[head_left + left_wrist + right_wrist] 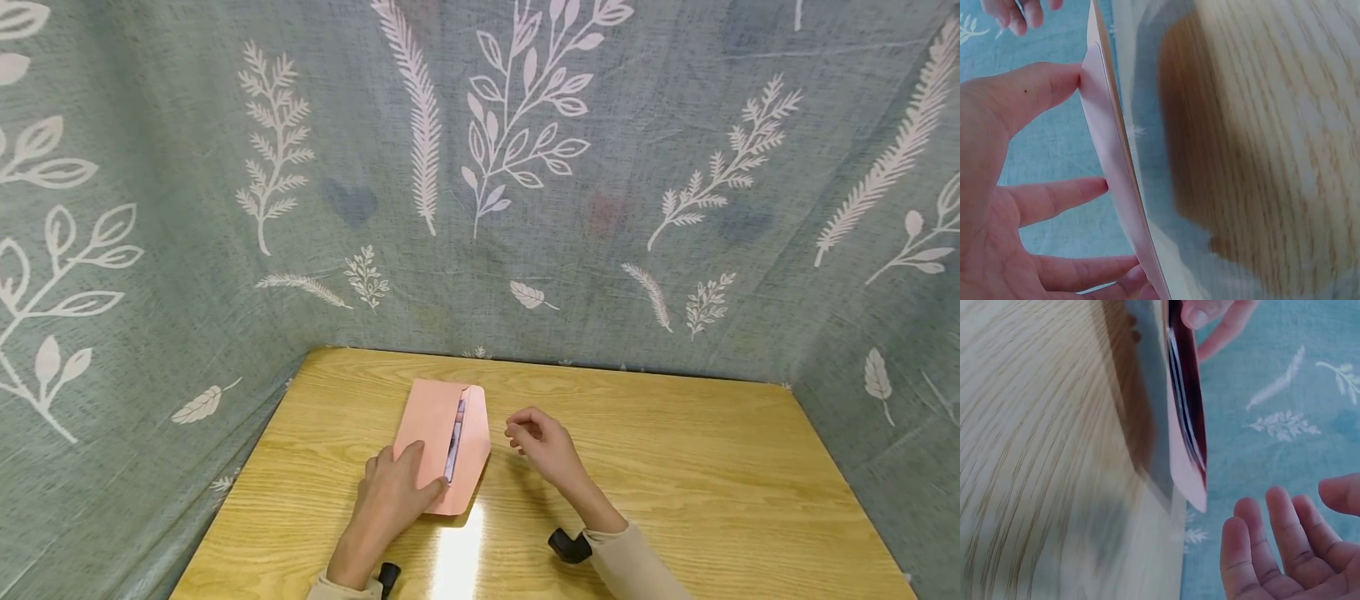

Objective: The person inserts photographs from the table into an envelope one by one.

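Note:
A pink envelope [431, 425] lies on the wooden table with its pointed flap [474, 454] opened out to the right. Inside its parted mouth shows a printed paper [454, 446] in blue and white; most of it is hidden. My left hand [393, 492] rests on the envelope, thumb at the mouth and fingers spread over the front. In the left wrist view, the fingertips [1100, 185] press on the envelope's pink face [1107, 125]. To the right of the flap, my right hand [546, 446] hovers over the table with loosely bent fingers, holding nothing.
The wooden table [697, 467] extends to both sides, with a bright light reflection near its front. A grey-green curtain [525, 275] with white leaf prints hangs around its back and sides. Dark camera mounts [570, 546] sit at both wrists.

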Demonstrator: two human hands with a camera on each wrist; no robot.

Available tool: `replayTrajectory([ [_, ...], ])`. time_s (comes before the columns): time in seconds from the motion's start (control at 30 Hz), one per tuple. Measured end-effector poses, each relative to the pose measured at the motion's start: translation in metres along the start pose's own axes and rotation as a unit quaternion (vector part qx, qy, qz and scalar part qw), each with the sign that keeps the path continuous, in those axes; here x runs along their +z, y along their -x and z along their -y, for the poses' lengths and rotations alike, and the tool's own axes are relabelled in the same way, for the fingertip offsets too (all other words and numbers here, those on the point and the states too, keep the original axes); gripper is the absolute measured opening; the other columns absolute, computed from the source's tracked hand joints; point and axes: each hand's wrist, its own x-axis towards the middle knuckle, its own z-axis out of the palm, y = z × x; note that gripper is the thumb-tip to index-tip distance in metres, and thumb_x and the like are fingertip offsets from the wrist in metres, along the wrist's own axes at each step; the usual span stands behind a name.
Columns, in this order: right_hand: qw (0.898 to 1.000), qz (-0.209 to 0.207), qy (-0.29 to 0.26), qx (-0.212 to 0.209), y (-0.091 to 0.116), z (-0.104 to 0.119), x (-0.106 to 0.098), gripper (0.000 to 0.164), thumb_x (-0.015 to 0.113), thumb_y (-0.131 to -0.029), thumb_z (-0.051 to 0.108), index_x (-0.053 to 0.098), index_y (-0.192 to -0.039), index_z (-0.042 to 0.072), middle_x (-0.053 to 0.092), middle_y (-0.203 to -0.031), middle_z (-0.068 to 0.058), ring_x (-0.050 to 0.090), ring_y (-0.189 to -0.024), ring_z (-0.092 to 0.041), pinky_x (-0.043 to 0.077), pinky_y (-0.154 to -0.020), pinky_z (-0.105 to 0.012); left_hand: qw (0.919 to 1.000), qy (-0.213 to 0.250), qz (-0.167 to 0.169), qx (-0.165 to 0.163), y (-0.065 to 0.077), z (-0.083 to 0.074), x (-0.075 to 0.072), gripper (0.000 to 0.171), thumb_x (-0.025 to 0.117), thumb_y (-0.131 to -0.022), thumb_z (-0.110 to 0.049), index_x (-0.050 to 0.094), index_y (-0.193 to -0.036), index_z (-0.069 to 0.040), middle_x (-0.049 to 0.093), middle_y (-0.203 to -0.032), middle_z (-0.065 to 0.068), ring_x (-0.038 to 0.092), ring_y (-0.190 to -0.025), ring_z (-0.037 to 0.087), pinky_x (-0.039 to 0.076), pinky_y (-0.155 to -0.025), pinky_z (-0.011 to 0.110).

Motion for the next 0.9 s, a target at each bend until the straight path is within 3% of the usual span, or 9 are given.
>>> replayTrajectory([
  [0.3,1.0,-0.022,0.02,-0.002,0.016,0.004,-0.016,0.015,0.063,-0.101,0.022,0.068,-0.107,0.01,0.069,-0.097,-0.011,0.064,-0.09,-0.041,0.054,-0.078,-0.05,0.9998,-0.005,0.016,-0.009,-0.001,0.002,0.003,0.068,0.077,-0.082,-0.048,0.061,-0.134,-0.008,0.052,-0.129,0.033,0.047,-0.117,0.054,0.043,-0.081,0.069],
  [0.53,0.999,-0.038,0.028,-0.001,0.03,0.007,-0.026,0.012,0.065,-0.1,0.022,0.069,-0.107,0.014,0.069,-0.097,-0.003,0.066,-0.09,-0.032,0.055,-0.078,-0.044,0.9998,-0.01,0.015,-0.006,0.0,0.004,0.006,0.067,0.078,-0.082,-0.048,0.062,-0.133,-0.007,0.053,-0.125,0.034,0.048,-0.113,0.054,0.045,-0.076,0.068],
  [0.9,0.998,-0.05,0.028,-0.017,0.038,0.0,-0.034,0.01,0.064,-0.1,0.019,0.069,-0.105,0.012,0.069,-0.098,-0.011,0.066,-0.088,-0.035,0.056,-0.075,-0.041,0.9986,-0.028,0.031,-0.032,-0.003,0.007,0.008,0.068,0.078,-0.081,-0.048,0.062,-0.132,-0.007,0.054,-0.123,0.033,0.048,-0.113,0.055,0.044,-0.078,0.07],
])
